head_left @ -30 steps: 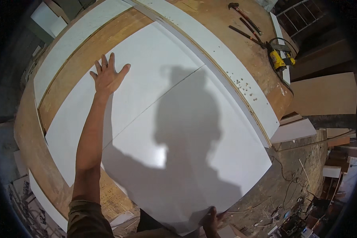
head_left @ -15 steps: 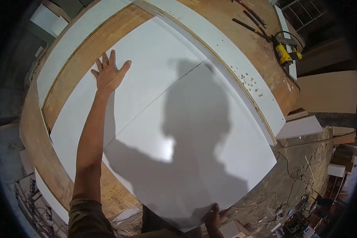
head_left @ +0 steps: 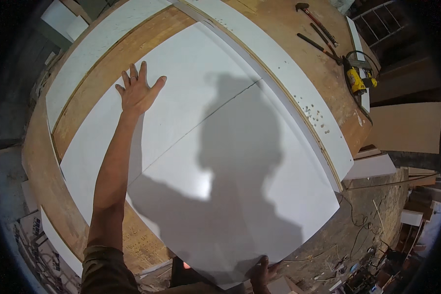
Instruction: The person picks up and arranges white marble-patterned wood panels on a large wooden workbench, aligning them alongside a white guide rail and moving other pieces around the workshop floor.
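A white sheet panel (head_left: 235,206) fills the middle, and its near corner juts out beyond the worktable. A thin dark seam (head_left: 201,121) runs between it and another white stretch (head_left: 181,63) farther left. My left hand (head_left: 138,94) lies flat on that farther stretch, fingers spread and holding nothing. At the bottom, my right hand (head_left: 262,273) grips the panel's near edge, its thumb showing by the rim and the other fingers partly hidden. The shadow of a head and arm covers much of the white surface.
A raised white strip with a wooden edge (head_left: 299,110) borders the panel on the right, with small bits of hardware scattered on it. Beyond lie a hammer (head_left: 318,22), long-handled pincers (head_left: 318,48) and a yellow-black power tool (head_left: 357,81). Cables (head_left: 362,215) trail over the cluttered floor.
The view has shifted slightly, so the tools at the far right sit a little lower and farther right. Both hands keep nearly the same places on the white panels.
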{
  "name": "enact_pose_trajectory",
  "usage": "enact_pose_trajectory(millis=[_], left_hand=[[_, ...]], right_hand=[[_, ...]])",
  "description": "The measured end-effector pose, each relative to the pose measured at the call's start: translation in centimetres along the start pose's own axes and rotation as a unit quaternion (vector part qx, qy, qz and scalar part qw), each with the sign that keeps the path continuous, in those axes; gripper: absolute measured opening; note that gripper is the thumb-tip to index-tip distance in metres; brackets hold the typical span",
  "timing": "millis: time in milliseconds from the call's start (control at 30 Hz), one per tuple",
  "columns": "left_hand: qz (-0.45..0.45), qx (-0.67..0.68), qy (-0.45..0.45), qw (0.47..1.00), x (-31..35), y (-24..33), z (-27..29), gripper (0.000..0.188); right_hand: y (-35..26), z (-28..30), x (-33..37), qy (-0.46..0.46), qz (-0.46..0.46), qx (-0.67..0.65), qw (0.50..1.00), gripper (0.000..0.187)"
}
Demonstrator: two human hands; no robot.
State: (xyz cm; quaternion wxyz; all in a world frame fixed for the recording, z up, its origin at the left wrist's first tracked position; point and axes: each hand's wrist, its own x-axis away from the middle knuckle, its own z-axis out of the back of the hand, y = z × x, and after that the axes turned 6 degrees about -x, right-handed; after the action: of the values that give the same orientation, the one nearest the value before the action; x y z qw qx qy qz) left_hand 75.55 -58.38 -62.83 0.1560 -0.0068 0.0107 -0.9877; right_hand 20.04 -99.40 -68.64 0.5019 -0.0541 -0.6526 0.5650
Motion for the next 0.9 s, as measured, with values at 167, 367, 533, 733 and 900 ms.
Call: enact_pose_trajectory(millis=[167, 367, 533, 733, 900], left_hand=[[-0.001, 0.000, 0.004, 1.000, -1.1, -1.3, -0.1, 0.097], [0.001, 0.001, 0.001, 1.000, -2.4, -1.2, 0.0, 0.094], [0.002, -0.007, -0.002, 1.000, -3.5, -2.3, -0.3, 0.098], [-0.001, 0.002, 0.004, 1.000, -4.7, -2.6, -0.3, 0.098], [0.000, -0.002, 0.005, 1.000, -5.9, -3.2, -0.3, 0.097]], right_hand=[[-2.0, -3.2, 1.0, -0.004, 0.013, -0.019, 1.000, 0.090], [-0.6, -3.2, 0.7, 0.009, -0.006, -0.044, 0.999, 0.094], [-3.3, -6.4, 1.8, -0.006, -0.025, -0.049, 0.998, 0.096], [-4.3, -8.2, 2.1, 0.009, -0.033, -0.057, 0.998, 0.093], [-6.8, -12.0, 3.2, 0.018, -0.002, -0.024, 1.000, 0.098]])
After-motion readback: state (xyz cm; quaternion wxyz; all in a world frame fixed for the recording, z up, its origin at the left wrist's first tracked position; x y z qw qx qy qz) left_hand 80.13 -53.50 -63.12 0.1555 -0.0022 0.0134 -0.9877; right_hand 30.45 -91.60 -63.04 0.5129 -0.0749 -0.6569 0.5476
